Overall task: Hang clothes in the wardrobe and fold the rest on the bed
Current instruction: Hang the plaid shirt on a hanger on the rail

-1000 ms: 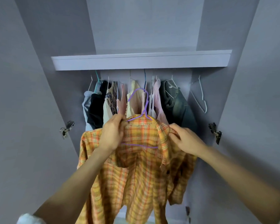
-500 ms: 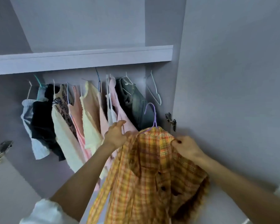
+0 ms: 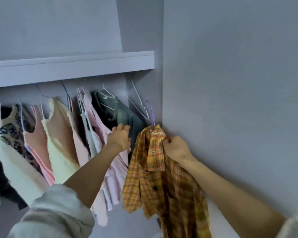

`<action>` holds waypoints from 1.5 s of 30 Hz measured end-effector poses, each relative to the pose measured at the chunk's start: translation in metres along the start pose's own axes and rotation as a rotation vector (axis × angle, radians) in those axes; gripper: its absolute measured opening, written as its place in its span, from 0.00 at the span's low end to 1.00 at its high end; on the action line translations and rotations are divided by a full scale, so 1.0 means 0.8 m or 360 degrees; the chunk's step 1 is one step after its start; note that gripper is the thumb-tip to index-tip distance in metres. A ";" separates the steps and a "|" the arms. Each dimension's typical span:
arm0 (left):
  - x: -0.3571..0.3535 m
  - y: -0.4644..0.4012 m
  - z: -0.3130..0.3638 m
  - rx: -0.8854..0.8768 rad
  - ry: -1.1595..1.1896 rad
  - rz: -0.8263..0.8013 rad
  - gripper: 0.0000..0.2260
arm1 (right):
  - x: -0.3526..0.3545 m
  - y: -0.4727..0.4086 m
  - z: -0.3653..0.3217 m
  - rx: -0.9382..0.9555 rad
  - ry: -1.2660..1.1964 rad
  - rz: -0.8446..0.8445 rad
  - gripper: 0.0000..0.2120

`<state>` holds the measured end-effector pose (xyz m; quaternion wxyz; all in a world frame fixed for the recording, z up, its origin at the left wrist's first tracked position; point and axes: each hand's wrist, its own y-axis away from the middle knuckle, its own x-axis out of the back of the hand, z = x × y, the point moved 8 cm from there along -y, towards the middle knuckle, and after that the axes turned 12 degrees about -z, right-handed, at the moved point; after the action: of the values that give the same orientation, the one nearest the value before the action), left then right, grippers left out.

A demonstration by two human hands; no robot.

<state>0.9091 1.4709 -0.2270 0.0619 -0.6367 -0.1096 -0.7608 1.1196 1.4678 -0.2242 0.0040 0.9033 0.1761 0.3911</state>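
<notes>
Home bedroom: wardrobe point(image 3: 230, 83) of hung clothes point(image 3: 58, 131)

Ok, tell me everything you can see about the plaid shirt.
The plaid shirt is orange-yellow woven cloth with dark buttons. It hangs crumpled on a purple hanger at the wardrobe's right end, beside the side wall. The right hand grips its bunched collar; the left hand rests on the neighbouring dark garment.

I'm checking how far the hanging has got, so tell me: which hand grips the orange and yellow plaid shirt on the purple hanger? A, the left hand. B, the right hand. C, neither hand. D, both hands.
B: the right hand grips the orange and yellow plaid shirt near its collar under the purple hanger, while the left hand rests on the dark denim garment already hanging.
</notes>
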 end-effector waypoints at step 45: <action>0.058 -0.016 -0.210 0.0222 -0.1081 0.0181 0.15 | 0.023 -0.004 -0.081 -0.0173 -0.0435 0.0199 0.12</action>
<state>0.7375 1.4444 -0.2106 0.1076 -0.8527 -0.1400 -0.4917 1.0845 1.4681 -0.1665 0.0525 0.9558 0.0960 0.2729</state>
